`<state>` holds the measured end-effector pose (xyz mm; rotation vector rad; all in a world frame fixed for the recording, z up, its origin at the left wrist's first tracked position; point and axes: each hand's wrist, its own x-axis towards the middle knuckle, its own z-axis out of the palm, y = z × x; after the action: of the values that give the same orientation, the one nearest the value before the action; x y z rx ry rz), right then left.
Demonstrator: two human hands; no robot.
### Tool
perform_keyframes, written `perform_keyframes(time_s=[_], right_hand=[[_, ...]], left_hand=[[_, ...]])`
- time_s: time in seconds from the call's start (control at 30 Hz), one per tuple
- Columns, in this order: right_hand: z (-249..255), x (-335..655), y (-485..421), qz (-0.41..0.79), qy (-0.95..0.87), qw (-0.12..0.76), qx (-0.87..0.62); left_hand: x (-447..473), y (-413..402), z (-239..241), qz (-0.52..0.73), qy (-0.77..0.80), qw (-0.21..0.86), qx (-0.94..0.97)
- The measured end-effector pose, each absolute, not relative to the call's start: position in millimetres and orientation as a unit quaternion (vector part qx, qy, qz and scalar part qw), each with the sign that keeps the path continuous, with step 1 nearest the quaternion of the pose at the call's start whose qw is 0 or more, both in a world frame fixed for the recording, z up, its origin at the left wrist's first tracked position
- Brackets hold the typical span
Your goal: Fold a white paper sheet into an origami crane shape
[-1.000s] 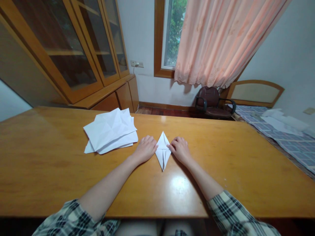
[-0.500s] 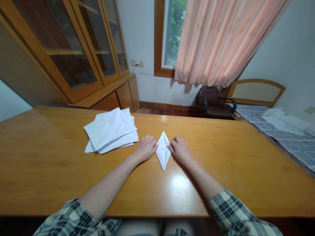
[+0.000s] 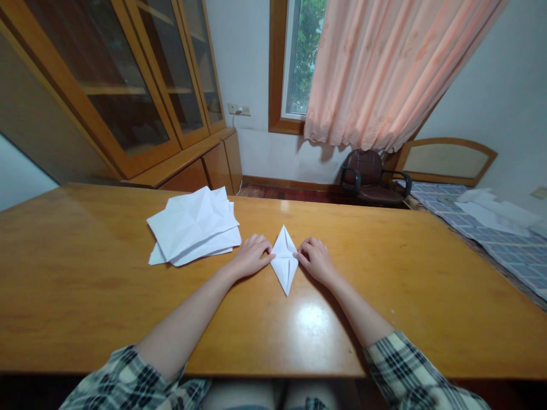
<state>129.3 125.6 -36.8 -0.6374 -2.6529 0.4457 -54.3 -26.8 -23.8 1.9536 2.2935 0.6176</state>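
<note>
A white paper folded into a narrow diamond (image 3: 284,259) lies flat on the wooden table (image 3: 85,285), its long points toward and away from me. My left hand (image 3: 251,257) rests curled on the table with its fingertips pinching the diamond's left corner. My right hand (image 3: 315,259) mirrors it, fingers curled and pinching the right corner.
A loose stack of creased white sheets (image 3: 192,226) lies left of my left hand. Beyond the table stand a glass-door wooden cabinet (image 3: 128,85), a dark office chair (image 3: 371,176) under a pink curtain (image 3: 384,68), and a bed (image 3: 491,228) at the right.
Both hands stay at the diamond's side corners. The fingers have shifted slightly; the paper keeps its place and shape.
</note>
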Motion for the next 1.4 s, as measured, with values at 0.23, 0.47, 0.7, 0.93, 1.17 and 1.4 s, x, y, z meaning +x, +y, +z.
perform_keyframes(time_s=[0.23, 0.47, 0.7, 0.93, 1.17, 1.4], right_hand=[[-37, 128, 125, 0.17, -0.939, 0.189, -0.23], [-34, 129, 124, 0.178, -0.938, 0.184, -0.234], [-32, 128, 122, 0.17, -0.939, 0.18, -0.237], [-41, 128, 124, 0.165, -0.929, 0.189, -0.272], [-48, 129, 124, 0.138, -0.93, 0.183, -0.289], [-43, 120, 114, 0.134, -0.929, 0.2, -0.282]], left_hand=[[-55, -25, -25, 0.21, 0.744, 0.036, 0.634], [-56, -25, -28, 0.217, 0.742, 0.039, 0.633], [-52, -23, -24, 0.26, 0.752, 0.071, 0.601], [-54, -24, -22, 0.241, 0.733, 0.097, 0.629], [-56, -26, -24, 0.201, 0.728, 0.068, 0.652], [-53, -22, -28, 0.134, 0.729, 0.112, 0.662]])
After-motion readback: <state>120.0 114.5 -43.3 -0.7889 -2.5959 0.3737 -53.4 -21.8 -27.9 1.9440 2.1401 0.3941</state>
